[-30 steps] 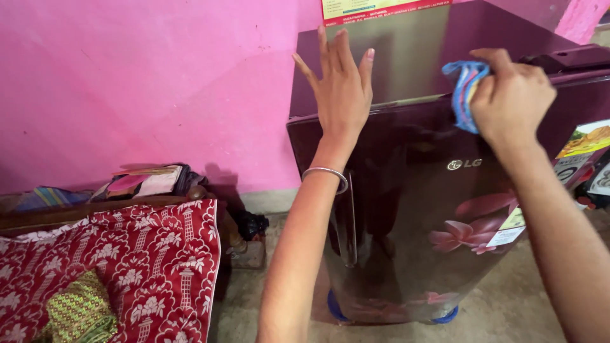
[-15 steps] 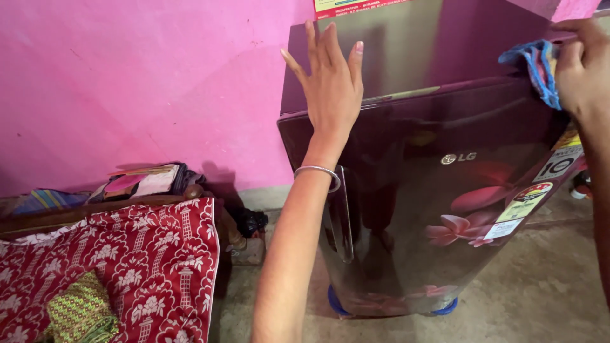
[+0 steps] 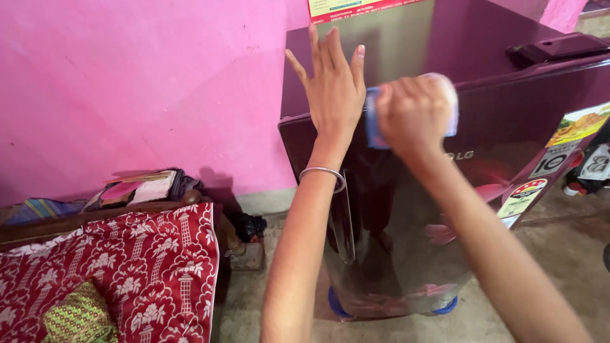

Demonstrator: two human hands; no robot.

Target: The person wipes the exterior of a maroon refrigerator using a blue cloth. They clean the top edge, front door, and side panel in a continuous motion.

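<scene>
1. Far left, the bed with its red-and-white patterned bedspread (image 3: 127, 267) sits low against the pink wall (image 3: 140, 82), with a pile of folded clothes (image 3: 136, 187) at its back edge. None of it touches my hands.
2. My left hand (image 3: 330, 86) lies flat on the top of the maroon refrigerator (image 3: 406, 209), near its front left corner, fingers spread and apart, holding nothing. A silver bangle (image 3: 324, 174) rides on that wrist.
3. Just beside it, my right hand (image 3: 413, 111) is balled tight on a blue cleaning cloth (image 3: 375, 121), pressing it against the front top edge of the door. Only the cloth's edges peek out either side of my fist.
4. I judge the cloth soft, light and limp; it wants bunching in the palm, as now, or it will flop.
5. The glossy door looks hard and slick, so I would expect the cloth to glide easily. The refrigerator itself seems heavy and steady under my flat palm.
6. Right of my fist, a black hinge cover (image 3: 556, 47) sits at the top right corner, with stickers (image 3: 559, 159) down the door's right edge.
</scene>
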